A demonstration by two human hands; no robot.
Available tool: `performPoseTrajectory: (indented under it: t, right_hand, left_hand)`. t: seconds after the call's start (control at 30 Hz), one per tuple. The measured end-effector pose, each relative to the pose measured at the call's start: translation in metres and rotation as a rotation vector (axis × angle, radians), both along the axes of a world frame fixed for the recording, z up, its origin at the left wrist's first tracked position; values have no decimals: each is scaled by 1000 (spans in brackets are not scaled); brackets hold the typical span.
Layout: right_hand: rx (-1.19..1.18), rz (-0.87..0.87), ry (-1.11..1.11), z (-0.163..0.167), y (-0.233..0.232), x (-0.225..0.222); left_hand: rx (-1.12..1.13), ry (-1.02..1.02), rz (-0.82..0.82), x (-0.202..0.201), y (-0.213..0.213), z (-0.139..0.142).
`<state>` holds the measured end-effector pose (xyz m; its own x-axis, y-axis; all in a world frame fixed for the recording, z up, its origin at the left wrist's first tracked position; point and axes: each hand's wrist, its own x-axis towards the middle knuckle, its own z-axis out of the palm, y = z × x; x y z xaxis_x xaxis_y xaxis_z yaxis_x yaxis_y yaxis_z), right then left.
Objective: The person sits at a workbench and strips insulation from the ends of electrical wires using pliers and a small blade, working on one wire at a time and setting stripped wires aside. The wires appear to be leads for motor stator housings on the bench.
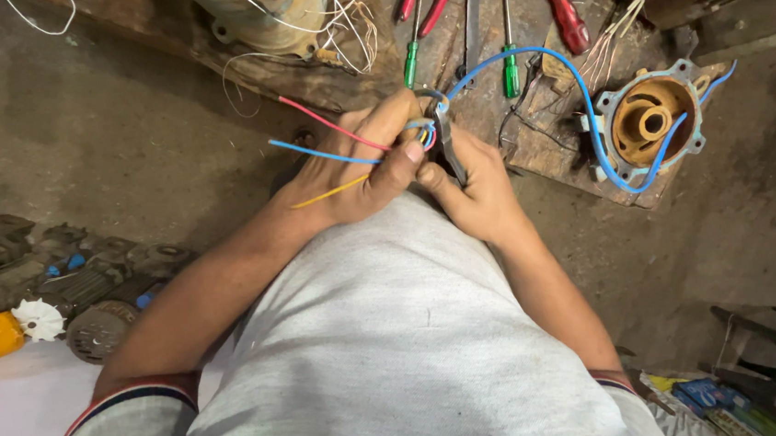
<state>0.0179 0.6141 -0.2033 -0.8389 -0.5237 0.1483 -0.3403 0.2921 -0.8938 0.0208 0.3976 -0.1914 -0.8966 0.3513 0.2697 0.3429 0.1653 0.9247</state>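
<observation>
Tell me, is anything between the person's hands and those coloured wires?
Nothing visible. The left hand already grips the coloured wires in its fingers, and the right hand holds a dark tool right at the bundle. The screwdrivers lie apart on the bench behind.

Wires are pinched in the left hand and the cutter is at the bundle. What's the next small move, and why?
Probably squeeze the cutter on the wire end it meets. The left hand pinches the red, blue and yellow wires, their ends fanned out to the left, while the right hand holds the cutter against the bundle at the fingertips. Whether its jaws are already closed cannot be told.
</observation>
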Motion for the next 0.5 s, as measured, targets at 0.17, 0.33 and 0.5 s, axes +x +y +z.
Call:
performPoseTrajectory:
  t: [0.17,0.33,0.5]
  right_hand:
    - [133,-232,135,-31,1,1]
    - [312,-388,282,-19,30,-21]
    - [458,-405,-152,22,41,-27]
  left_hand:
    - [93,-30,-32,-1,1,1]
    - [-42,-116,-11,2,2,5]
    - [-6,-209,-22,0,0,9]
